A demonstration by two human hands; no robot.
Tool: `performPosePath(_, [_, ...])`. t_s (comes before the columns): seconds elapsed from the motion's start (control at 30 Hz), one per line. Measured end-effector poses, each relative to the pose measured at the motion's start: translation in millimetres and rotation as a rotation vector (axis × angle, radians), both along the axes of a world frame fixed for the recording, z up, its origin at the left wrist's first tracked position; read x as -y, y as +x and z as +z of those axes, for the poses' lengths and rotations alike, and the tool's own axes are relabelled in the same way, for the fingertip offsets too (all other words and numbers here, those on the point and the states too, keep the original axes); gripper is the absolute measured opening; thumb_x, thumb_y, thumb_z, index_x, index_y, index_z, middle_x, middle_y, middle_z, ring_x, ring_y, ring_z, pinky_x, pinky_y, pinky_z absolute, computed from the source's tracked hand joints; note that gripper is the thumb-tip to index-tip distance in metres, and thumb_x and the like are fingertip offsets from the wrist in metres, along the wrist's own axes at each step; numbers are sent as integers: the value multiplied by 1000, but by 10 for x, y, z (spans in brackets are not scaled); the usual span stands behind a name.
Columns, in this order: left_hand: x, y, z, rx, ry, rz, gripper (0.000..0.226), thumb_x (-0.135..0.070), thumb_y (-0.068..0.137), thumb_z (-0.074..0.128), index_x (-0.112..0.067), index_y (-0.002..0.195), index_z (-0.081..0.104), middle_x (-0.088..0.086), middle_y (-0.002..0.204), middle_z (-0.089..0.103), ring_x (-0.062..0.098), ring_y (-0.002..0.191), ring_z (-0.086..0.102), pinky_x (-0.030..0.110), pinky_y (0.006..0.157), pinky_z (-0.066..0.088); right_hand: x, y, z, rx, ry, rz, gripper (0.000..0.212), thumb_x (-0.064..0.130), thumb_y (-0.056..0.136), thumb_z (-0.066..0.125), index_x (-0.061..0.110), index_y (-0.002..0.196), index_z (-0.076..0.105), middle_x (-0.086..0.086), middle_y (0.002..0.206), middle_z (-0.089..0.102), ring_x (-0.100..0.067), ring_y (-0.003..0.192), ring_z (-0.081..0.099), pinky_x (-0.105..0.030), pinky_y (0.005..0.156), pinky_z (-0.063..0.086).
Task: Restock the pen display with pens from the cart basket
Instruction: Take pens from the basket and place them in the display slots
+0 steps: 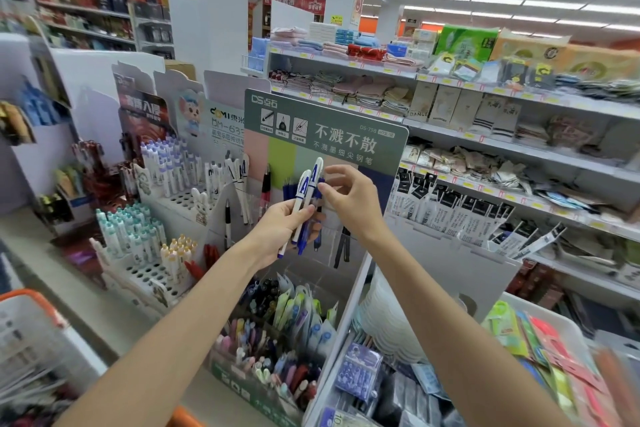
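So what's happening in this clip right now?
A person is restocking pens in a shop aisle. The left hand holds a small bunch of white-and-blue pens upright in front of the green pen display. The right hand pinches the top of one pen in the bunch, apparently to pull it out. None of these pens is in a slot yet. The orange-rimmed cart basket sits at lower left.
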State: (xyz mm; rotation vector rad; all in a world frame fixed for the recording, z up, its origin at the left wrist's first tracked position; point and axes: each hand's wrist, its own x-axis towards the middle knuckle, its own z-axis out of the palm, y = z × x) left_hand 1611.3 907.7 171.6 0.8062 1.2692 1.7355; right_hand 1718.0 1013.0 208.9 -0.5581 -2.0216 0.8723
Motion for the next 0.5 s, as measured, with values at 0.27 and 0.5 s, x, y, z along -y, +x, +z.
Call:
performPosePath(0.27, [132,-245,-25,-37,44,82,24,-13,102,50,-6,118,65,12,107,74,22,97,73,36,84,60,67,-151,102,-91,-30,46,16,11,90,71,15,105,64,2,84,70,-5,75,66,-18,66,52])
performPosePath(0.5, [281,-564,-108,-16,4,348,24,-24,105,46,-14,120,63,-5,65,56,3,47,43,18,47,40,40,-235,222,-262,120,-51,16,4,93,66,14,104,59,11,84,64,3,66,58,-20,61,51])
